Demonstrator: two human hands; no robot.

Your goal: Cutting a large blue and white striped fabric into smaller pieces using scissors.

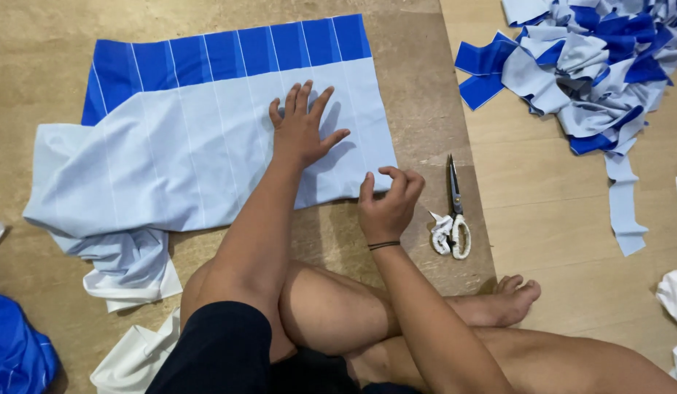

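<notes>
Left hand (302, 125) lies flat, fingers spread, pressing the striped fabric panel (207, 138). Right hand (389, 203) pinches its near right corner between thumb and fingertips. The panel runs long left to right, dark blue band at the far edge. Scissors (453, 211) lie just right, blades pointing away, on tan flooring (542, 190), fabric scraps (593, 66) piled beyond.

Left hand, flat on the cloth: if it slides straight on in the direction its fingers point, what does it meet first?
The left hand points up and slightly right across the light blue cloth. It would probably first cross onto the dark blue band along the cloth's far edge, then the bare floor. Nothing else seems to lie in that line.
</notes>
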